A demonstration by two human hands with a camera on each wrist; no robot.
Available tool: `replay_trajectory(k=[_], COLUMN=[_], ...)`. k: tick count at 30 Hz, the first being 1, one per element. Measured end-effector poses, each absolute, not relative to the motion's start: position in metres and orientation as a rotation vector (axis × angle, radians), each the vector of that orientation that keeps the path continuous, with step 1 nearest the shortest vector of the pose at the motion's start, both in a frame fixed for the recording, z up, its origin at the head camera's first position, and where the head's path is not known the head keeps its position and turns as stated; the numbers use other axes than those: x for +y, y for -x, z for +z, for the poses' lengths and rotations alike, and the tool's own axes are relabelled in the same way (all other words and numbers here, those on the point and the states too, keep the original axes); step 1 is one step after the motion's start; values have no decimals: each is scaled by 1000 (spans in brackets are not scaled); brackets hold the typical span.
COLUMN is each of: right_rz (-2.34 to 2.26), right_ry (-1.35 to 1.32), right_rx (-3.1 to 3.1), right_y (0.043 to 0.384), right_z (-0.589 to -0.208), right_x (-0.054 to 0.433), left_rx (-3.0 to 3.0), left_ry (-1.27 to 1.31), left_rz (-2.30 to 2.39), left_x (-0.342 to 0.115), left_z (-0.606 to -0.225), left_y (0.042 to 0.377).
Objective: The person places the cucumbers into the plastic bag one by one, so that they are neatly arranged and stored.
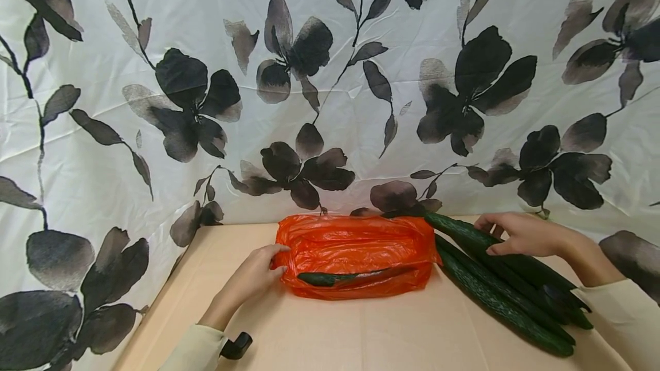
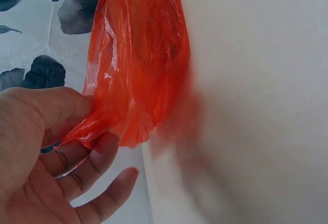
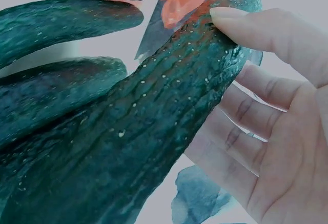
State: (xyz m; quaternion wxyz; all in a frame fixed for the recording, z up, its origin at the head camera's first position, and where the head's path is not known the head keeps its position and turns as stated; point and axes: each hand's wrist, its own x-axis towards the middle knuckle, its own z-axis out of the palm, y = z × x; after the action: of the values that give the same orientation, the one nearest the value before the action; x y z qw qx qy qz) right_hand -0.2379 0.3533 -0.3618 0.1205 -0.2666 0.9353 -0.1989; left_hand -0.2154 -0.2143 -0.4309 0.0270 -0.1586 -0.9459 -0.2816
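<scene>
A crumpled orange-red plastic bag (image 1: 356, 245) lies on the table, with part of a dark green cucumber (image 1: 318, 279) showing at its front side. At the bag's left end my left hand (image 1: 251, 276) pinches the plastic between thumb and fingers, seen close in the left wrist view. Several long cucumbers lie fanned out to the right of the bag. My right hand (image 1: 536, 235) holds the rearmost bumpy cucumber (image 3: 154, 106). In the right wrist view its thumb lies on top near one end, and the other fingers pass behind it.
The front cucumber (image 1: 505, 296) of the group lies slanted on the beige tabletop (image 1: 361, 331), its far end near the bag. A white cloth with dark flowers (image 1: 387, 130) hangs behind the table. A small black object (image 1: 236, 346) sits at the left wrist.
</scene>
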Motion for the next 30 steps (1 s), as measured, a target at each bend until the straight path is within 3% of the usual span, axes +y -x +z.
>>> replay_trajectory(k=[30], right_rz=[-602], right_ry=[874], right_rx=[2685], right_y=[249], right_z=[-334], right_x=[298], left_rx=[-2942], left_ry=[506], left_rz=[-874], left_x=[-218], left_z=[-429], left_y=[215])
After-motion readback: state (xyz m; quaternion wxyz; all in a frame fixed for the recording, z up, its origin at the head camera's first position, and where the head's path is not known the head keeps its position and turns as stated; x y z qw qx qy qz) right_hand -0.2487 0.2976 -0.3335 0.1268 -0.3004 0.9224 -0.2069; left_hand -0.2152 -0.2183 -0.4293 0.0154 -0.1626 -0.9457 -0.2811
